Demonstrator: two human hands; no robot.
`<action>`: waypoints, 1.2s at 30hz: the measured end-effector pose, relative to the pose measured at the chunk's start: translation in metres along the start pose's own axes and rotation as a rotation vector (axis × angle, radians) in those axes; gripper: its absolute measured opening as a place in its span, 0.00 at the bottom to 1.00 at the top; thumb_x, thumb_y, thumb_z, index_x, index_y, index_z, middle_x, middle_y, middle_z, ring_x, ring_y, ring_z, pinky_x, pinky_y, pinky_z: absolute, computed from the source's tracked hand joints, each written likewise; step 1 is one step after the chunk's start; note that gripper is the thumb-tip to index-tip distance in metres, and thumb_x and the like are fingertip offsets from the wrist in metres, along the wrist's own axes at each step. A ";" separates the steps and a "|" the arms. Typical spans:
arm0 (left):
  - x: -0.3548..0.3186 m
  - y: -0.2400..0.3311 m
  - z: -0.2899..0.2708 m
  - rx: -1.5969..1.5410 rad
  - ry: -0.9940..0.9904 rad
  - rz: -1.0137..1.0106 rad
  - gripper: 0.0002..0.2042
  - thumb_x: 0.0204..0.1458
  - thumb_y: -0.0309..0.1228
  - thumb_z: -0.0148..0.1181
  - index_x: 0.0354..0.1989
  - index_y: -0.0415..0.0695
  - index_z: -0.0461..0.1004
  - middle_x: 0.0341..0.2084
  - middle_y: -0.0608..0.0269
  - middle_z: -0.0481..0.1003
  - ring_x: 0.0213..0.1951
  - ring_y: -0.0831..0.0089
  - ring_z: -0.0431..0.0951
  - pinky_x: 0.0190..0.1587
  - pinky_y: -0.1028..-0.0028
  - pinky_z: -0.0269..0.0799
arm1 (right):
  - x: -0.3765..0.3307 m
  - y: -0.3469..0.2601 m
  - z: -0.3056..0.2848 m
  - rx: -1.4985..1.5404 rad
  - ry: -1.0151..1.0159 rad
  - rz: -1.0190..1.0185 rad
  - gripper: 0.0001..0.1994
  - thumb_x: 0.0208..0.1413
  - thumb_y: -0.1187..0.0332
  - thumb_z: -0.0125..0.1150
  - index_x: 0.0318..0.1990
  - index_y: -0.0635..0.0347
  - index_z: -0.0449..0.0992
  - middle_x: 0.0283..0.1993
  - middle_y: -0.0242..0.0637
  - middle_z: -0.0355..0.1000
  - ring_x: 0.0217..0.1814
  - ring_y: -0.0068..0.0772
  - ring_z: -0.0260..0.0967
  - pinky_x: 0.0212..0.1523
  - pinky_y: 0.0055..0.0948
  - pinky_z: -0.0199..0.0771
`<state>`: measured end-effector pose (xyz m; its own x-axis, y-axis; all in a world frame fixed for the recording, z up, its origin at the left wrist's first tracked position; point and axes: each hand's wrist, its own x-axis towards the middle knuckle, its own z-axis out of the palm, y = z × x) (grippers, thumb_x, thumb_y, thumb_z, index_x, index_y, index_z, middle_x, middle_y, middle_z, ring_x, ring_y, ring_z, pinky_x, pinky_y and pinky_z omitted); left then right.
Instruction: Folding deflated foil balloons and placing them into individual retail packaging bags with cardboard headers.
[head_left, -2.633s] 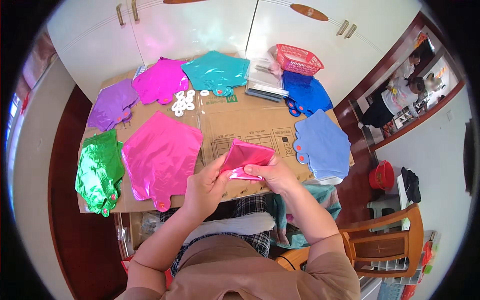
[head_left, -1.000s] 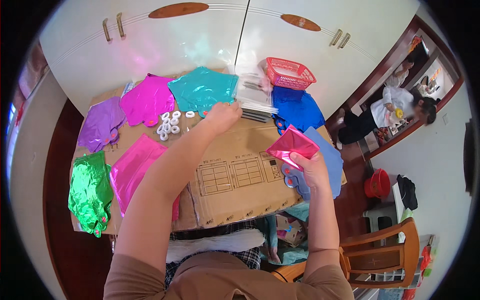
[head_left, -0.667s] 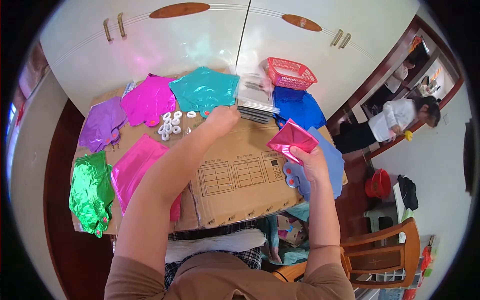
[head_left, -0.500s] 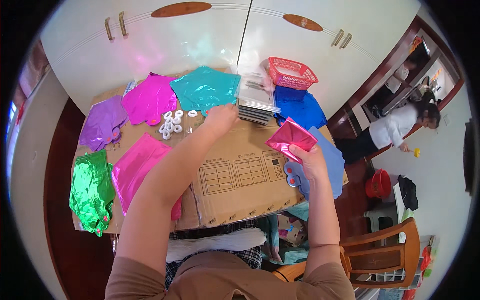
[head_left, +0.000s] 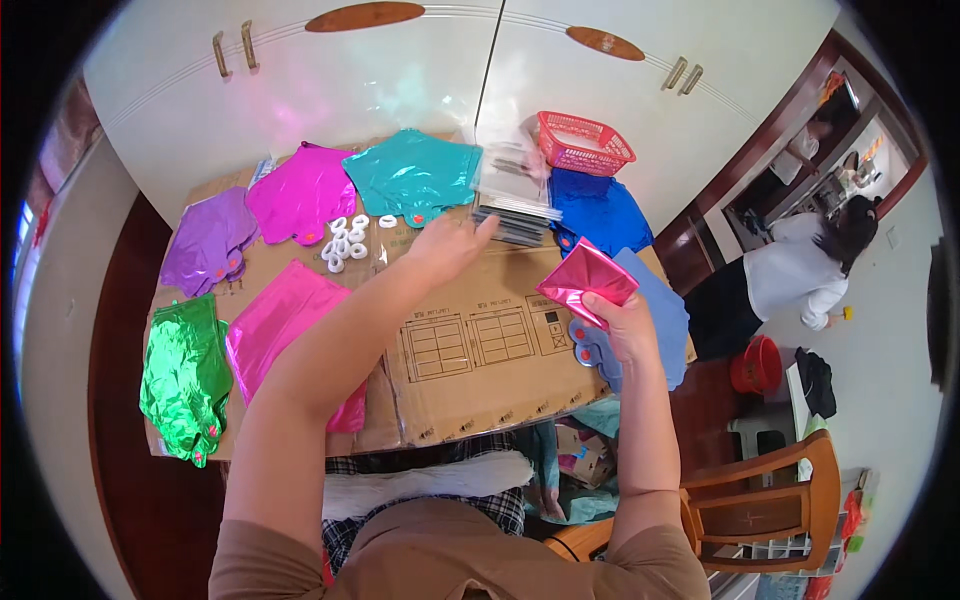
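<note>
The right hand (head_left: 625, 325) is clamped, thumb uppermost, on a folded, shiny pink foil piece (head_left: 588, 275), held nearer the person than the stack of flat, clear plastic sleeves (head_left: 512, 185) and to its right. The left hand (head_left: 448, 247) is at that stack's near left corner, index finger stretched toward the edge; whether it pinches a sleeve (the hand partly hides its own fingertips) I cannot tell. Left of the stack lies a teal, glossy foil sheet (head_left: 415, 175), with small white rings (head_left: 346, 240) farther left. Right of the stack are a deep blue foil pile (head_left: 602, 215) and a red lattice plastic basket (head_left: 585, 150).
</note>
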<state>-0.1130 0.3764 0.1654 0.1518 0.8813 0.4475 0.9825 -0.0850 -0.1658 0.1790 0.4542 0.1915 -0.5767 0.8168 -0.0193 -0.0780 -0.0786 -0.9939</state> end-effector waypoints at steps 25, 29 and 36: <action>-0.282 0.215 -0.069 -1.642 0.150 -1.005 0.22 0.50 0.18 0.63 0.54 0.41 0.65 0.45 0.61 0.73 0.43 0.75 0.75 0.46 0.72 0.73 | -0.095 0.036 0.100 -0.234 -0.412 0.200 0.11 0.49 0.75 0.68 0.42 0.64 0.78 0.38 0.30 0.78 0.39 0.19 0.71 0.43 0.24 0.73; -0.247 0.209 -0.051 -2.079 0.036 -0.823 0.16 0.54 0.22 0.60 0.52 0.38 0.70 0.45 0.64 0.74 0.49 0.74 0.73 0.52 0.73 0.70 | -0.111 0.043 0.099 -0.366 -0.378 0.199 0.10 0.47 0.73 0.71 0.36 0.64 0.78 0.35 0.32 0.77 0.37 0.19 0.71 0.40 0.25 0.73; -0.222 0.219 -0.069 -2.337 0.210 -1.034 0.10 0.57 0.27 0.58 0.47 0.39 0.75 0.41 0.61 0.77 0.43 0.74 0.77 0.49 0.70 0.74 | -0.134 0.054 0.102 -0.812 -0.376 0.067 0.12 0.46 0.71 0.73 0.36 0.62 0.75 0.35 0.30 0.75 0.39 0.18 0.69 0.41 0.23 0.71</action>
<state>0.0754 0.1301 0.0901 -0.3147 0.9307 -0.1864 -0.7383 -0.1165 0.6644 0.1691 0.2828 0.1518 -0.7989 0.5724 -0.1845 0.4821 0.4262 -0.7654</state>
